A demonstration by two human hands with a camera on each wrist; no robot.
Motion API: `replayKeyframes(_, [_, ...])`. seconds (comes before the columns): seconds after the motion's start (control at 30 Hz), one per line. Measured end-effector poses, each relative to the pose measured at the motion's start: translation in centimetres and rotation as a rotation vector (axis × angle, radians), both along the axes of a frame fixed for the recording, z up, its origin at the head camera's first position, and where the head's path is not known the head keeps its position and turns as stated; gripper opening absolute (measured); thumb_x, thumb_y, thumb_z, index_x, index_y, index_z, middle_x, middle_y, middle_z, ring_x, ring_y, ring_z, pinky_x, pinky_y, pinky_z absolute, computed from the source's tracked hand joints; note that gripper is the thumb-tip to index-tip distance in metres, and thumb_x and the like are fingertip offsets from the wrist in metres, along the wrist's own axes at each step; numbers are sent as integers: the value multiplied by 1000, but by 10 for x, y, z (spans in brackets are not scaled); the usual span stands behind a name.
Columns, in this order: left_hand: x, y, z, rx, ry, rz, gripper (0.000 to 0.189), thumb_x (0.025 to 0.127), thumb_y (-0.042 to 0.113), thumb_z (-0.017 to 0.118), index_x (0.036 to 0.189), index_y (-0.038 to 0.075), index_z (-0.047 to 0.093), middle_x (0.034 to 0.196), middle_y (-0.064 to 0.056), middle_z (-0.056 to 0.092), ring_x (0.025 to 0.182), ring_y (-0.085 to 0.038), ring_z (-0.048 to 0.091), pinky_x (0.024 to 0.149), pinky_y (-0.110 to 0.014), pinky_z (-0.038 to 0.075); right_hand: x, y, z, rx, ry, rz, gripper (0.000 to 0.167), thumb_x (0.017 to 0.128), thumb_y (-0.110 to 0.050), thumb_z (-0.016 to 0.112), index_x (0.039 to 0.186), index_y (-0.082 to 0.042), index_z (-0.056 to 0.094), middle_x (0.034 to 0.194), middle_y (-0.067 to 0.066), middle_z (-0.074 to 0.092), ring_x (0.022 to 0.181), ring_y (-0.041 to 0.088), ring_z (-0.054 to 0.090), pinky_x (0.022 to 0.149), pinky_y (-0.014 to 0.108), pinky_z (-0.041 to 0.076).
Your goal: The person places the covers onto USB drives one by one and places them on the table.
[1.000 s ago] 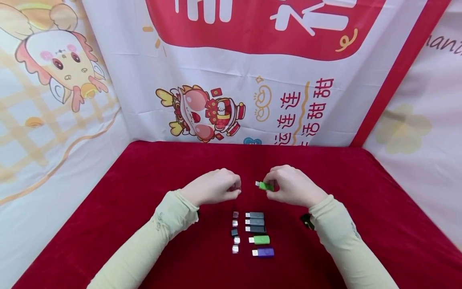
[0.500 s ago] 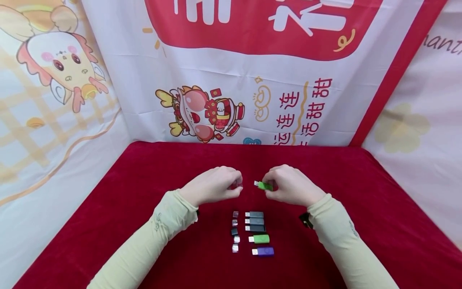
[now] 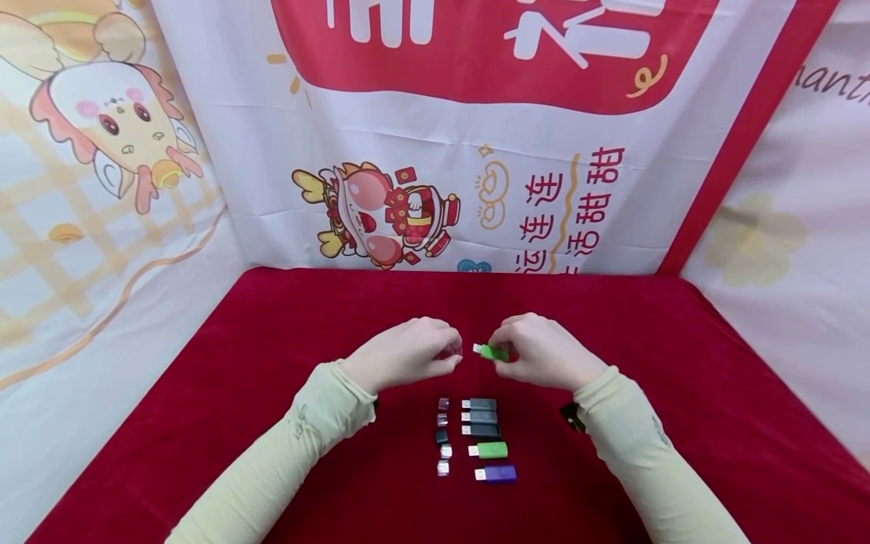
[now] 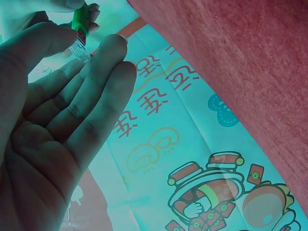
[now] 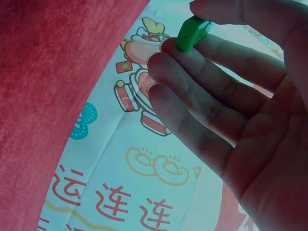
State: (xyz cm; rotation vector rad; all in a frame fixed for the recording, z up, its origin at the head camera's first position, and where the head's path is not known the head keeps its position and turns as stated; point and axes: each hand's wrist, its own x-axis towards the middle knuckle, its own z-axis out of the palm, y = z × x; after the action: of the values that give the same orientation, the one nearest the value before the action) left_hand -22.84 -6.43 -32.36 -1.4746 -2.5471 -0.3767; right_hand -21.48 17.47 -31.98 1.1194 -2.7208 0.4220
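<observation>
Printed white banners [image 3: 408, 128] hang behind our red-covered worktop [image 3: 272, 325]. Over it, our right hand [image 3: 544, 351] pinches a green USB stick [image 3: 494, 353], its metal plug [image 3: 478, 349] pointing left; our left hand [image 3: 405, 352], apart from the right, pinches a clear cap [image 4: 79, 50] just beside that plug. Nearer to us, three greyish sticks [image 3: 483, 417], a second green stick [image 3: 492, 451] and a purple stick [image 3: 500, 474] lie in a column; beside them runs a column of five loose caps [image 3: 442, 437], one of them dark.
</observation>
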Motion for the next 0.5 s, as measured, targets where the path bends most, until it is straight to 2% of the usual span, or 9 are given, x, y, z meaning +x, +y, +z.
replayKeyframes(0.2, [2, 1, 1, -4, 9, -7, 6, 90, 14, 72, 92, 9, 71, 85, 1, 65, 75, -9, 59, 72, -19, 50, 2, -2, 0, 5, -11, 9, 17, 78, -18, 82, 92, -12, 77, 83, -5, 64, 68, 5, 54, 62, 22, 50])
replayKeyframes(0.5, [4, 3, -2, -20, 17, -5, 7, 90, 15, 72, 94, 9, 72, 87, -1, 67, 77, -10, 61, 74, -20, 51, 3, -6, -2, 5, -32, 5, 20, 76, -19, 84, 93, -12, 77, 84, -5, 65, 69, 5, 55, 65, 23, 51])
